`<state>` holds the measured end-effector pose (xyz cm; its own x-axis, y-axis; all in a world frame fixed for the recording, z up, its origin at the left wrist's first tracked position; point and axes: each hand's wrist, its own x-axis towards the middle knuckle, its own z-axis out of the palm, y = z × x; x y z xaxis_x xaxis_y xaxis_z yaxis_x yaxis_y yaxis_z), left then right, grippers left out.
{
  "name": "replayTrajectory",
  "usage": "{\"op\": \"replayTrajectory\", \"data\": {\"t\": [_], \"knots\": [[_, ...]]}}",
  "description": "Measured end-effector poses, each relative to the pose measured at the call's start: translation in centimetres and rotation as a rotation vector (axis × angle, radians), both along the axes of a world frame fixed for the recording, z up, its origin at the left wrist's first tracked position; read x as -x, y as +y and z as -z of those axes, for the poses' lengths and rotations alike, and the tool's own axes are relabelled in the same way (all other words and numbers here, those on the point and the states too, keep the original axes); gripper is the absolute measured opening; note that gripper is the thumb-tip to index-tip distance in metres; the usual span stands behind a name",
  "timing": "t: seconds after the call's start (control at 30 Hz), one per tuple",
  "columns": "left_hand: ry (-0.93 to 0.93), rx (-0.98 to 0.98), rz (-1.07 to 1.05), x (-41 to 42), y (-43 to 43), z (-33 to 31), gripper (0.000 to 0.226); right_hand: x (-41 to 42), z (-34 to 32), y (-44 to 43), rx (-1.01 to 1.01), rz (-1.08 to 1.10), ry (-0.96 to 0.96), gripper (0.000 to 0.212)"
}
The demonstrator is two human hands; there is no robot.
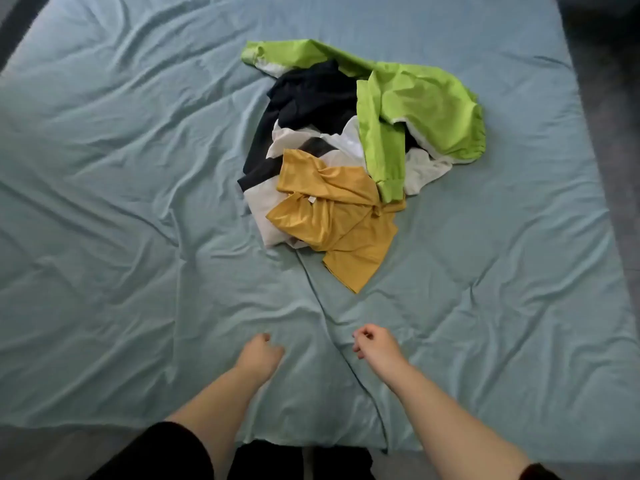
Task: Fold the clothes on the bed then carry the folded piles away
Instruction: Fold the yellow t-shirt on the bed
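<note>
Nothing looks folded yet: the crumpled heap of clothes (346, 150), made up of a lime-green shiny jacket (422, 98), a black garment (311, 95), a white one (294, 138) and a mustard-yellow satin shirt (339, 216), lies on the wrinkled teal bedsheet (121, 202) well ahead of both hands. The left hand (259, 355) and right hand (374, 344) hover near each other with loosely curled fingers, holding nothing, so I judge all the folding and carrying remains.

Soft even daylight, slight blur, curved edges
</note>
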<state>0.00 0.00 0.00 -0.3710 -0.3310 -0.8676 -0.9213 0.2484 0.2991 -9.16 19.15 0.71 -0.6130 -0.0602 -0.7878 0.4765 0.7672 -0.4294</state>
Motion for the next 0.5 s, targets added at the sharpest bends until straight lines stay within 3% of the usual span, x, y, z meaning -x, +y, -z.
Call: {"op": "replayTrajectory", "data": {"t": [0.13, 0.33, 0.4, 0.5], "knots": [[-0.148, -0.08, -0.209, 4.8, 1.1, 3.7, 0.103, 4.1, 4.7, -2.1, -0.022, 0.125, 0.008, 0.011], [-0.372, 0.051, -0.345, 11.1, 2.8, 9.5, 0.154, 10.1, 10.7, -5.2, -0.028, 0.47, 0.236, 0.081], [-0.424, 0.061, -0.415, 12.0, 3.1, 11.3, 0.162, 12.0, 11.7, -5.9, -0.04, 0.548, 0.324, 0.089], [-0.452, 0.092, -0.485, 12.9, 3.2, 13.3, 0.17, 14.6, 13.0, -6.7, 0.003, 0.588, 0.372, 0.081]]}}
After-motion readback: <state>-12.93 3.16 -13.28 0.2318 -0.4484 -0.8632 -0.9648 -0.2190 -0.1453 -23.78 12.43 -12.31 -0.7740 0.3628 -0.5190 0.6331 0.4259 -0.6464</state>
